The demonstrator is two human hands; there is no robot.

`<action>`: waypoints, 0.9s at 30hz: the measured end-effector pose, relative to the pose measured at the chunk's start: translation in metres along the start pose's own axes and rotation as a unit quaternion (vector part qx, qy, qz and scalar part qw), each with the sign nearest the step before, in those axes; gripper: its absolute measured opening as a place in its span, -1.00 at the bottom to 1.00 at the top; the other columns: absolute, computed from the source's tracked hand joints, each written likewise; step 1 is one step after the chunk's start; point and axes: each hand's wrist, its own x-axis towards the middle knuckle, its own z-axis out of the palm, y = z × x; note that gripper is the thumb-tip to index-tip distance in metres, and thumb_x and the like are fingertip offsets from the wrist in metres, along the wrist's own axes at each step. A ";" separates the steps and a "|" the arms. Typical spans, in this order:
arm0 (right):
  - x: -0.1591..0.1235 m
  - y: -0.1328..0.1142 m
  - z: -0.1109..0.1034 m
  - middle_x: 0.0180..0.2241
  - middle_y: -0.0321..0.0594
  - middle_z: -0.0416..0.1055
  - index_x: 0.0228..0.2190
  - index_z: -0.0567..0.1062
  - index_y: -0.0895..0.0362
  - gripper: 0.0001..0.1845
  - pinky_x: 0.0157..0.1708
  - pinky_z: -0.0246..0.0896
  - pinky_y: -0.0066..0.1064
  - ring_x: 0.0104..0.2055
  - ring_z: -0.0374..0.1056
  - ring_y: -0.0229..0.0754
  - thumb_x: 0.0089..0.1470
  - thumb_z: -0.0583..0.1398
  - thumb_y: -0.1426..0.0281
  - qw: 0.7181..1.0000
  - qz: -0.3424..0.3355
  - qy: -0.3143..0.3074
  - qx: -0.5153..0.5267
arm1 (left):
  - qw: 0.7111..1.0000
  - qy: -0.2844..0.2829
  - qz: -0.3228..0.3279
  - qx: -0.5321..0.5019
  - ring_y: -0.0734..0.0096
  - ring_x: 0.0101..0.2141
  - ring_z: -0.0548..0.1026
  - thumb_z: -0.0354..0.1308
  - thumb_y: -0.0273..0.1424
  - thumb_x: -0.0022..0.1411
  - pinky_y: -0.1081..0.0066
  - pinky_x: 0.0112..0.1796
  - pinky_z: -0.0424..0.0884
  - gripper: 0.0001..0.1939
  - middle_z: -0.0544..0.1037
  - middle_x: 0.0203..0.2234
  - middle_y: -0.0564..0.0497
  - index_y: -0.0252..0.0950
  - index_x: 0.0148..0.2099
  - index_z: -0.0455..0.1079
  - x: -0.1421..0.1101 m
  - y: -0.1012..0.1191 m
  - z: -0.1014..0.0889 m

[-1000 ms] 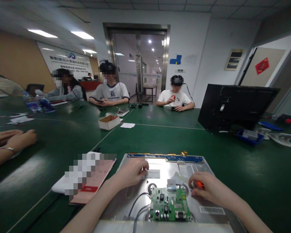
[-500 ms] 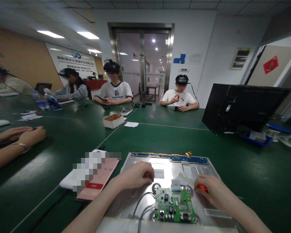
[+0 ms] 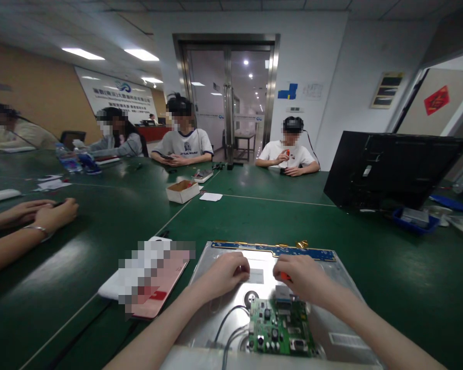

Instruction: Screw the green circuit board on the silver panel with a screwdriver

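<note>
A metal display panel (image 3: pixel 324 303) lies back side up in front of me, with a green circuit board (image 3: pixel 273 329) on its near part and a narrow blue circuit strip (image 3: pixel 262 250) along the far edge. Curled over the panel's left half is my left hand (image 3: pixel 224 275), fingers closed; whatever they might hold is hidden. My right hand (image 3: pixel 303 280) is closed around an orange-handled tool (image 3: pixel 284 276), of which only a bit of orange shows. It hovers above the ribbon connector (image 3: pixel 283 294) at the board's far edge. Dark cables (image 3: pixel 226 321) run from the board's left side.
Left of the panel lie a pink phone (image 3: pixel 154 303) and a white object (image 3: pixel 111 285), partly blurred. A small open box (image 3: pixel 182 192), a large black monitor (image 3: pixel 393 169) and a blue tray (image 3: pixel 414 222) stand farther off. Another person's hands (image 3: pixel 54 213) rest at left; several people sit around.
My right hand has moved left with the orange-handled tool, from the panel's right side to near my left hand. My left hand has barely shifted.
</note>
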 end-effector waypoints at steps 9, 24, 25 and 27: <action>0.055 -0.027 0.030 -0.25 -0.12 0.59 -0.28 0.62 0.10 -0.83 -0.25 0.18 -0.39 -0.19 0.46 -0.09 0.12 0.20 0.44 0.997 -0.074 -0.022 0.006 | 1.000 0.002 0.008 0.002 0.35 -0.41 0.42 0.13 -0.56 0.16 0.45 -0.37 0.23 -0.88 0.51 -0.46 0.01 -0.32 -0.37 0.47 0.000 -0.002 -0.001; -0.049 0.066 -0.006 -0.18 -0.08 0.56 -0.21 0.58 0.14 -0.74 -0.13 0.30 -0.23 -0.15 0.47 -0.04 0.23 0.10 0.38 0.994 0.081 0.067 0.037 | 1.000 0.004 0.015 0.001 0.28 -0.28 0.48 0.16 -0.46 0.22 0.37 -0.24 0.31 -0.92 0.56 -0.30 -0.04 -0.30 -0.26 0.48 -0.007 0.006 -0.014; -0.054 0.071 -0.004 -0.19 -0.07 0.56 -0.22 0.58 0.14 -0.73 -0.13 0.31 -0.22 -0.16 0.47 -0.03 0.23 0.09 0.37 0.993 0.089 0.068 0.039 | 1.000 -0.002 0.018 -0.009 0.29 -0.29 0.48 0.16 -0.45 0.22 0.38 -0.25 0.31 -0.92 0.56 -0.31 -0.03 -0.30 -0.28 0.49 -0.006 0.006 -0.015; -0.061 0.076 0.001 -0.18 -0.06 0.56 -0.21 0.58 0.14 -0.72 -0.13 0.31 -0.21 -0.15 0.47 -0.02 0.23 0.08 0.36 0.992 0.099 0.067 0.044 | 0.999 -0.021 0.027 -0.026 0.31 -0.31 0.48 0.15 -0.44 0.23 0.39 -0.25 0.30 -0.90 0.56 -0.35 -0.01 -0.30 -0.30 0.50 -0.006 0.007 -0.017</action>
